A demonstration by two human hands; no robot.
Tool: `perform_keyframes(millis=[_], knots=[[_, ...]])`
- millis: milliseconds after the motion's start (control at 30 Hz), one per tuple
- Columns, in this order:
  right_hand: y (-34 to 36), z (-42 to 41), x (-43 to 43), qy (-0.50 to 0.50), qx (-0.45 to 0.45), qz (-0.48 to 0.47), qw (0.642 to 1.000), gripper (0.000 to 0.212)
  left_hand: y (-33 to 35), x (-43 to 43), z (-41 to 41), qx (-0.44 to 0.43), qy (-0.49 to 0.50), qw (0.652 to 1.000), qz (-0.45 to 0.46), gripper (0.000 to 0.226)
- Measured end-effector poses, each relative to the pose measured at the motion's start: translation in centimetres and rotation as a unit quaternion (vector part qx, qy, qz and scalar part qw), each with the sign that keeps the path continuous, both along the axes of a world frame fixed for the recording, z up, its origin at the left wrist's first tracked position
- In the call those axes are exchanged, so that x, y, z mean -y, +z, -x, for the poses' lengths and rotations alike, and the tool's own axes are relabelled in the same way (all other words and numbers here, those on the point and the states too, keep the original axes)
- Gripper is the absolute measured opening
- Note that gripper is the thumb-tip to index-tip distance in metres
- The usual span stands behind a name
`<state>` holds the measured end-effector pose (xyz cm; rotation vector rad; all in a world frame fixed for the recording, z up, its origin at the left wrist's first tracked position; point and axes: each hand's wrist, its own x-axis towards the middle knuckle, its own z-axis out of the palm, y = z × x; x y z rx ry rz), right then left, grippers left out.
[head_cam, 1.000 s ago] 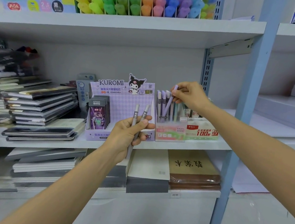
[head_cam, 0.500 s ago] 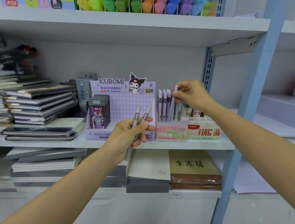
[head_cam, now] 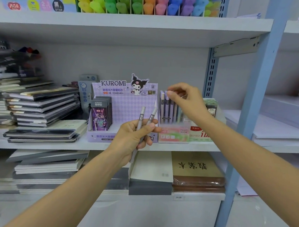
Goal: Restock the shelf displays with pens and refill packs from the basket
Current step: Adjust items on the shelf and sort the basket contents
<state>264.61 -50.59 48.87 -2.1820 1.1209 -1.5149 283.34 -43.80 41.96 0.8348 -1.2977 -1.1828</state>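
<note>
My left hand [head_cam: 134, 135] grips two grey refill tubes [head_cam: 142, 116], held upright in front of the purple Kuromi display box [head_cam: 128, 104]. That box has a few dark refill packs [head_cam: 101, 116] at its left side. To its right stands a pink display box [head_cam: 174, 135] with a row of pastel refill tubes [head_cam: 165, 111] upright in it. My right hand [head_cam: 185, 100] is above this row, thumb and forefinger pinching the top of a purple tube that stands in the box. The basket is out of view.
Stacked notebooks [head_cam: 41, 108] fill the shelf's left side. A red-and-white box [head_cam: 199, 133] sits right of the pink one. Highlighters [head_cam: 145, 2] line the shelf above. A blue upright post [head_cam: 248, 121] stands at the right, with more notebooks [head_cam: 196, 169] on the shelf below.
My right hand has lowered the purple tube from a slant to upright in the pink box and shifted slightly left over the row. My left hand has stayed put with its two tubes.
</note>
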Motion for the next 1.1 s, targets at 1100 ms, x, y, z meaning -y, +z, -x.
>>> perform_keyframes(millis=[1100], knots=[[1.5, 4.4, 2.5, -0.049, -0.041, 0.007, 0.998, 0.006, 1.2, -0.9, 1.4, 0.024, 0.027, 0.999, 0.017, 0.024]])
